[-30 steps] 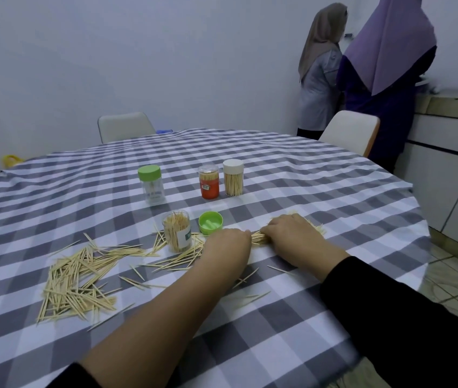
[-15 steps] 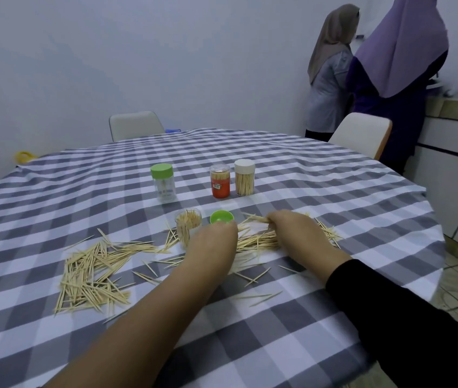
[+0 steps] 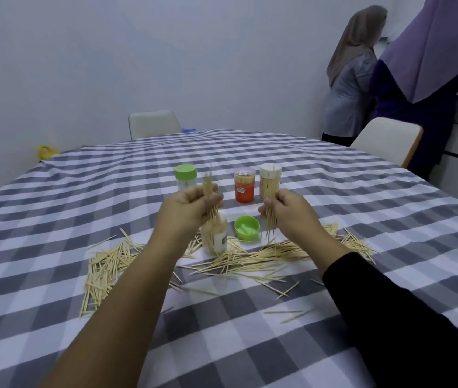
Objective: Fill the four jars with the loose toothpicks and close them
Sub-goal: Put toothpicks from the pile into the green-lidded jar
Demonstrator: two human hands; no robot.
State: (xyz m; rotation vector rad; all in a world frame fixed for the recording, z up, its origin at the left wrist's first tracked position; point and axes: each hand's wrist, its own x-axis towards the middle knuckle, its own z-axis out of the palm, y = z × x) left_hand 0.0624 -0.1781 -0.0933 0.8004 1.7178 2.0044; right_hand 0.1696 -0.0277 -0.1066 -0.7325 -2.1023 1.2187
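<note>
My left hand (image 3: 187,208) grips a bunch of toothpicks (image 3: 208,189) upright, right above the open clear jar (image 3: 215,236), which is nearly full of toothpicks. My right hand (image 3: 289,211) pinches a second bunch (image 3: 270,219) that hangs down to the right of the loose green lid (image 3: 247,228). Behind stand a jar with a green lid (image 3: 185,177), an orange jar with a clear lid (image 3: 245,185) and a jar with a cream lid (image 3: 270,179), all three closed. Loose toothpicks lie in a pile at the left (image 3: 104,267) and in a spread in front of the hands (image 3: 264,256).
The round table carries a grey and white checked cloth (image 3: 250,331). Two white chairs (image 3: 153,124) (image 3: 387,138) stand at its far side. Two people (image 3: 429,79) stand with their backs turned at a counter on the right. A yellow object (image 3: 45,152) lies by the wall.
Both hands have risen from the table, each lifting a bunch of toothpicks. The left hand's bunch now stands over the open jar. The camera has tilted slightly.
</note>
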